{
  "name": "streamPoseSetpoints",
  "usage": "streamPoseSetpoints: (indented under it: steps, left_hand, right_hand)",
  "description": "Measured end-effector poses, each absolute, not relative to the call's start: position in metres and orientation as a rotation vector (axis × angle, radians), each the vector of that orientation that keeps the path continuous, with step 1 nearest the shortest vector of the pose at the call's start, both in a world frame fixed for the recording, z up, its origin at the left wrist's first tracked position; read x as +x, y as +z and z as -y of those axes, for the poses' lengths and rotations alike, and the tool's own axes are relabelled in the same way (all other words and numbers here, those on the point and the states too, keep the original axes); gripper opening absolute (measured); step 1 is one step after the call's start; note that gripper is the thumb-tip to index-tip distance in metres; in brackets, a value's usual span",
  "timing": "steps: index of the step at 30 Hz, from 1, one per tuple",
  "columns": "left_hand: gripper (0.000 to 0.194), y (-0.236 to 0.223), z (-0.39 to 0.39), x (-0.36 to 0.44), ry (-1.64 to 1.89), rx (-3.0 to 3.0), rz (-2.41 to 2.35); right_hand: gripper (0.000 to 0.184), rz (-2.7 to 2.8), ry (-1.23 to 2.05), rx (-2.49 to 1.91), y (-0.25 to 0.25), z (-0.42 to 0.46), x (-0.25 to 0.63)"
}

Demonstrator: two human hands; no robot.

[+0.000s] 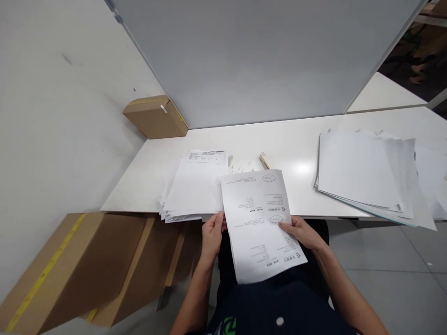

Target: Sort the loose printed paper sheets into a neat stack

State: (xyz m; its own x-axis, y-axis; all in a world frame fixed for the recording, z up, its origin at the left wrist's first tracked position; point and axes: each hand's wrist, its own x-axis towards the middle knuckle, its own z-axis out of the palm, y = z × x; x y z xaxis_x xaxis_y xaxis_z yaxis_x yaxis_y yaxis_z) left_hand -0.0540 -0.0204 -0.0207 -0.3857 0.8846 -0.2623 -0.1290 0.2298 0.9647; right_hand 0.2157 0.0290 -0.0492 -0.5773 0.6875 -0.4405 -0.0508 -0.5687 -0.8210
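Observation:
Printed sheets of paper (pixel 258 232) with round stamps and rows of small text lie tilted over the table's front edge and my lap. Their left edge is pinched by my left hand (pixel 213 232). On the right edge my right hand (pixel 303 232) grips them, thumb on top and the other fingers hidden beneath. Just left of the sheets is a stack of papers (pixel 195 186), its top page printed at the far end. Beyond the sheets a beige stapler-like object (pixel 264 161) rests on the table, its near end partly covered.
A larger, uneven paper pile (pixel 359 172) overhangs the white table (pixel 286 139) at right. A cardboard box (pixel 157 117) sits at the back left against a grey panel (pixel 251 60). Big taped cartons (pixel 70 265) stand on the floor at left.

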Motion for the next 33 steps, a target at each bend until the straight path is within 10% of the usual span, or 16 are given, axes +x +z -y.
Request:
streamPoseSetpoints:
  steps: [22,33]
  left_hand:
    - [0.043,-0.006,0.025,-0.076,1.27,0.659,-1.664]
    - [0.025,0.063,-0.014,-0.049,1.77,1.182,-1.699]
  right_hand:
    - [0.027,1.462,1.94,-1.151,-0.036,-0.015,0.176]
    - [0.027,1.336,1.437,-0.929,0.043,-0.057,0.189]
